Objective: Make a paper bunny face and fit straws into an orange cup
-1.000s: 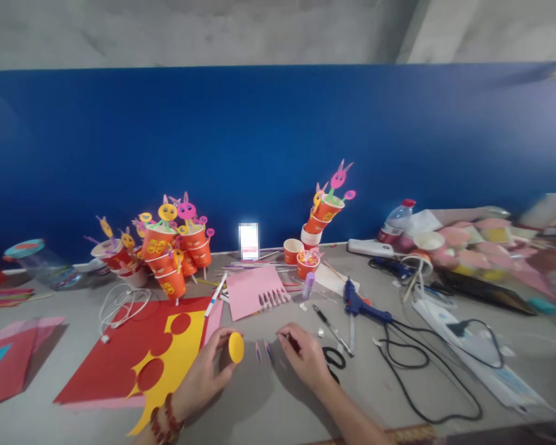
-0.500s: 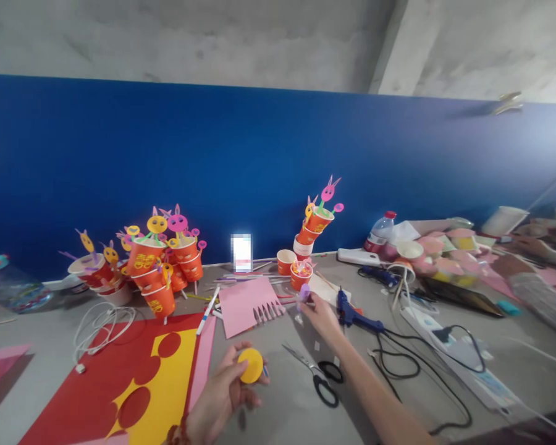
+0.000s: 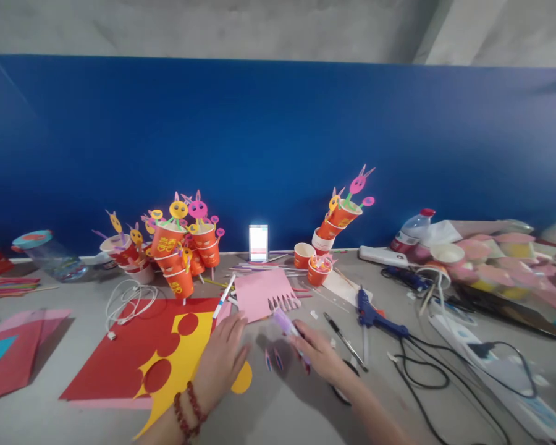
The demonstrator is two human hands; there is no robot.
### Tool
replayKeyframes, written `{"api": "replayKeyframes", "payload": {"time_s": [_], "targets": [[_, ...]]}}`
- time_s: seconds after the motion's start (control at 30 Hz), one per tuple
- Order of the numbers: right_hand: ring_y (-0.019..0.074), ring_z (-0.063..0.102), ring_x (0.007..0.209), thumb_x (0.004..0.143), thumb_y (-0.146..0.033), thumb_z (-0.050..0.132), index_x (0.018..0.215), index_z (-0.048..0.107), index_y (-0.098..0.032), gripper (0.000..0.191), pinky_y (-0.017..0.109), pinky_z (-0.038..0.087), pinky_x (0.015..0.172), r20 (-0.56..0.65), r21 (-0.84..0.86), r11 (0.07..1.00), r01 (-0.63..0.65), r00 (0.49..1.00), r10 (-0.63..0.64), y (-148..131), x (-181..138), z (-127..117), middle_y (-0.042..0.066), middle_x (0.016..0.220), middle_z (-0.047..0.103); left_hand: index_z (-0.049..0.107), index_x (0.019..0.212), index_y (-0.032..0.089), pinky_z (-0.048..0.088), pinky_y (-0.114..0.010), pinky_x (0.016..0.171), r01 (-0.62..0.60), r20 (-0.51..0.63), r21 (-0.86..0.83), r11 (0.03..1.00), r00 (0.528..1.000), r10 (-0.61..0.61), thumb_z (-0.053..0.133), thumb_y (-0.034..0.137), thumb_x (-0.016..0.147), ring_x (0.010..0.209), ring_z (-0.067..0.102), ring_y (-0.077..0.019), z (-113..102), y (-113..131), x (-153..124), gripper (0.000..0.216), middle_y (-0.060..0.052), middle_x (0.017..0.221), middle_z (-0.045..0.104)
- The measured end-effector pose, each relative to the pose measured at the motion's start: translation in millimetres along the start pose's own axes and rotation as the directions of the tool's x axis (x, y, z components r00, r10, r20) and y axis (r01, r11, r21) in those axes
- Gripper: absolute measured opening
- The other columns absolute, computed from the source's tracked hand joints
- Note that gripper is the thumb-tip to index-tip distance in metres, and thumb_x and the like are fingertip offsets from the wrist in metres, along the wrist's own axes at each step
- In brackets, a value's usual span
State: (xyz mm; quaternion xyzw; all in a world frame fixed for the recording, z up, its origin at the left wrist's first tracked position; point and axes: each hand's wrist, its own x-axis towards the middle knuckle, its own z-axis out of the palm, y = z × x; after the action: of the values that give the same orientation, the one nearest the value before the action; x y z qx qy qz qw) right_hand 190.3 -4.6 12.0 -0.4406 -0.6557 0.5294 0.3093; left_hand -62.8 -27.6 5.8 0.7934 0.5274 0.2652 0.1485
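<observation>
My right hand (image 3: 315, 351) is closed around a slim purple tube (image 3: 285, 322), held tilted over the table. My left hand (image 3: 222, 352), with a red bead bracelet, has its fingers stretched out over the table. A yellow paper disc (image 3: 242, 378) lies just right of it, partly covered. Between my hands are two small pink-and-blue ear-shaped pieces (image 3: 273, 360). A black pen (image 3: 345, 343) is right of my right hand. The scissors (image 3: 340, 394) are mostly hidden beneath my right arm. Behind my hands lies pink paper (image 3: 262, 293) with a notched edge.
Red paper (image 3: 106, 364) and cut yellow paper (image 3: 180, 355) lie on the left. Orange paper cups with paper faces (image 3: 171, 247) stand behind, beside a phone (image 3: 258, 244). To the right are a blue glue gun (image 3: 375, 318), cords and a power strip (image 3: 486, 371).
The yellow disc has left my left hand and lies on the table. My right hand has brought the purple tube nearer to me. A black pen and the ear-shaped pieces now show on the table.
</observation>
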Motion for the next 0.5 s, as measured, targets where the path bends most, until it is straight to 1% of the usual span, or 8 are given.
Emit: {"api": "replayKeyframes", "payload": {"time_s": [0.07, 0.13, 0.23, 0.3, 0.37, 0.4, 0.43, 0.5], "targets": [[0.0085, 0.043, 0.042, 0.094, -0.055, 0.048, 0.080, 0.050, -0.022, 0.035, 0.018, 0.036, 0.038, 0.089, 0.049, 0.999, -0.021, 0.996, 0.017, -5, -3, 8, -0.007, 0.060, 0.048, 0.043, 0.142, 0.022, 0.020, -0.055, 0.115, -0.180, 0.067, 0.042, 0.983, 0.982, 0.177, 0.052, 0.036, 0.095, 0.140, 0.033, -0.0346, -10, 9, 14, 0.049, -0.014, 0.150, 0.044], [0.0080, 0.040, 0.041, 0.093, -0.057, 0.049, 0.082, 0.052, -0.022, 0.037, 0.017, 0.032, 0.037, 0.144, 0.074, 0.996, -0.043, 0.989, 0.032, -10, -6, 14, -0.007, 0.059, 0.048, 0.048, 0.137, 0.025, 0.016, -0.056, 0.116, -0.322, 0.169, 0.000, 0.947, 0.933, 0.317, 0.052, 0.035, 0.096, 0.136, 0.040, -0.0332, -17, 18, 27, 0.043, -0.012, 0.141, 0.053], [0.0085, 0.041, 0.045, 0.093, -0.056, 0.050, 0.083, 0.058, -0.020, 0.038, 0.017, 0.030, 0.040, 0.205, 0.037, 0.999, -0.027, 0.979, 0.019, -19, -14, 19, -0.006, 0.060, 0.050, 0.062, 0.111, 0.021, 0.037, -0.046, 0.098, -0.436, 0.258, -0.103, 0.894, 0.856, 0.447, 0.047, 0.038, 0.098, 0.102, 0.060, -0.0292, -20, 26, 35, 0.026, -0.011, 0.105, 0.068], [0.0104, 0.045, 0.050, 0.095, -0.052, 0.049, 0.087, 0.063, -0.020, 0.036, 0.018, 0.034, 0.045, 0.275, -0.032, 0.999, 0.016, 0.961, -0.007, -25, -23, 20, -0.004, 0.061, 0.054, 0.062, 0.099, 0.021, 0.041, -0.040, 0.087, -0.486, 0.313, -0.136, 0.863, 0.806, 0.503, 0.048, 0.043, 0.097, 0.083, 0.061, -0.0255, -18, 26, 30, 0.027, -0.008, 0.091, 0.069], [0.0138, 0.052, 0.057, 0.095, -0.047, 0.050, 0.091, 0.067, -0.022, 0.030, 0.020, 0.038, 0.051, 0.302, -0.157, 0.984, 0.090, 0.953, -0.039, -28, -35, 17, -0.002, 0.067, 0.061, 0.061, 0.097, 0.022, 0.040, -0.038, 0.084, -0.499, 0.370, -0.149, 0.854, 0.772, 0.516, 0.049, 0.048, 0.096, 0.077, 0.060, -0.0235, -18, 21, 20, 0.029, -0.007, 0.088, 0.069], [0.0157, 0.055, 0.062, 0.093, -0.046, 0.054, 0.090, 0.068, -0.024, 0.026, 0.021, 0.040, 0.055, 0.274, -0.235, 0.964, 0.124, 0.960, -0.057, -27, -41, 13, -0.001, 0.070, 0.064, 0.061, 0.095, 0.022, 0.040, -0.036, 0.083, -0.472, 0.388, -0.157, 0.868, 0.779, 0.493, 0.049, 0.050, 0.095, 0.077, 0.060, -0.0231, -20, 17, 15, 0.030, -0.006, 0.087, 0.069], [0.0175, 0.057, 0.065, 0.090, -0.044, 0.060, 0.087, 0.068, -0.025, 0.021, 0.023, 0.041, 0.057, 0.216, -0.314, 0.938, 0.146, 0.973, -0.079, -24, -47, 8, 0.000, 0.073, 0.066, 0.060, 0.092, 0.023, 0.040, -0.035, 0.080, -0.414, 0.395, -0.151, 0.898, 0.807, 0.439, 0.048, 0.051, 0.095, 0.077, 0.059, -0.0227, -24, 11, 11, 0.031, -0.004, 0.085, 0.068], [0.0185, 0.057, 0.063, 0.084, -0.043, 0.067, 0.080, 0.067, -0.025, 0.018, 0.024, 0.040, 0.056, 0.029, -0.384, 0.920, 0.084, 0.996, -0.079, -15, -56, -8, 0.000, 0.070, 0.066, 0.059, 0.087, 0.023, 0.041, -0.031, 0.072, -0.234, 0.391, -0.089, 0.968, 0.886, 0.250, 0.041, 0.047, 0.099, 0.080, 0.060, -0.0228, -34, 1, 10, 0.033, -0.004, 0.083, 0.066]]}}
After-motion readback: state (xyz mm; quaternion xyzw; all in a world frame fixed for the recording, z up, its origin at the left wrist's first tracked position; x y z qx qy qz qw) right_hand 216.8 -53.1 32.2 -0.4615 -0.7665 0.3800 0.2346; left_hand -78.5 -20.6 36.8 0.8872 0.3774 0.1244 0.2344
